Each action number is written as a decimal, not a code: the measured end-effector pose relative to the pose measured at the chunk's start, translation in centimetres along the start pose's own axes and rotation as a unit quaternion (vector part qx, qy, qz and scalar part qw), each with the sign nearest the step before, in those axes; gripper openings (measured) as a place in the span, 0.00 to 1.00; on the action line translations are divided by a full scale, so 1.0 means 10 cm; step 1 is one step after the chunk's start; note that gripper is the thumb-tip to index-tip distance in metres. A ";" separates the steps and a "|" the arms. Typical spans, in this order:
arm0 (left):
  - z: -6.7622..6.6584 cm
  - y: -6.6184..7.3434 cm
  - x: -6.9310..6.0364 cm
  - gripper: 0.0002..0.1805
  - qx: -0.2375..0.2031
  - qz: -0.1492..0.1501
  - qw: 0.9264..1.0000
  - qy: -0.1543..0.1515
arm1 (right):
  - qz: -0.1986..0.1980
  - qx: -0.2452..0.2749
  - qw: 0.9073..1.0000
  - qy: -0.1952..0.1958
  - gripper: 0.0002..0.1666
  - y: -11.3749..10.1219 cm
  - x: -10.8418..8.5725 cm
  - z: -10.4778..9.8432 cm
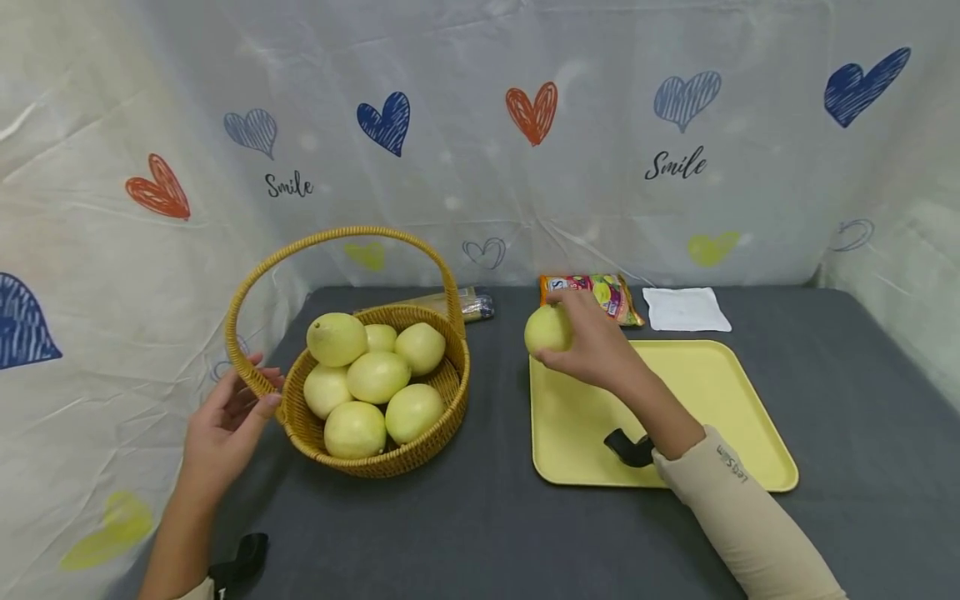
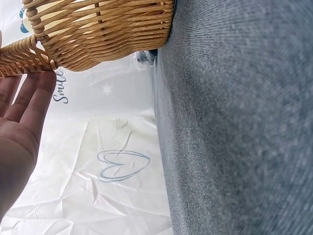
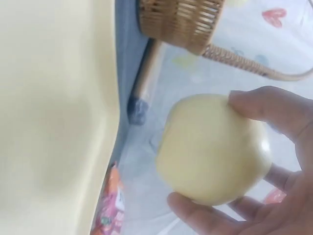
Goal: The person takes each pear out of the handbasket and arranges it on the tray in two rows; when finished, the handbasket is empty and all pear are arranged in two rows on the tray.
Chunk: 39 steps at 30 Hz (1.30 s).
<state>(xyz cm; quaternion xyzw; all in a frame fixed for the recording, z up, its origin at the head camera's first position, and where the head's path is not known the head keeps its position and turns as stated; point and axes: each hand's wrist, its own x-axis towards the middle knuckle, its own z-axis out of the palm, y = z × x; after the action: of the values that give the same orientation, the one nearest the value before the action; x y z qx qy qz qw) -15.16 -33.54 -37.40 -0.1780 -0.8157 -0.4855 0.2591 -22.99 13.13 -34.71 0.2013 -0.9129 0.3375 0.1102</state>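
A wicker basket (image 1: 382, 468) with a tall handle stands on the left of the table, holding several pale yellow-green round fruits (image 1: 378, 377). My left hand (image 1: 225, 429) holds the base of the handle at the basket's left side; in the left wrist view its fingers (image 2: 36, 98) lie against the woven handle (image 2: 24, 58). My right hand (image 1: 596, 342) grips one such fruit (image 1: 547, 329) above the back left corner of the yellow tray (image 1: 663, 479). The right wrist view shows that fruit (image 3: 210, 149) between thumb and fingertips.
Behind the tray lie a colourful snack packet (image 1: 615, 298) and a white folded cloth or packet (image 1: 686, 309). A long clear-wrapped package (image 1: 476, 305) lies behind the basket. A printed curtain (image 1: 465, 192) hangs at the back and left.
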 end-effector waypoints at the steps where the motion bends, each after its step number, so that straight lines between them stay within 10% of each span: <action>1: 0.00 0.00 0.00 0.34 0.003 -0.002 1.000 0.000 | 0.004 -0.002 1.000 -0.005 0.42 0.02 0.00 0.00; 39: -0.01 -0.07 -0.05 0.42 0.024 -0.026 0.998 -0.050 | 0.057 -0.028 0.997 -0.044 0.46 0.30 0.12 0.29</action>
<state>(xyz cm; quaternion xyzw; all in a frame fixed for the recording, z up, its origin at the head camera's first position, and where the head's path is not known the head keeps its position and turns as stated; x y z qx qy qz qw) -15.06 -33.98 -38.15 -0.1743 -0.8438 -0.4625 0.2090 -25.53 12.93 -38.19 0.1604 -0.9361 0.3080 0.0559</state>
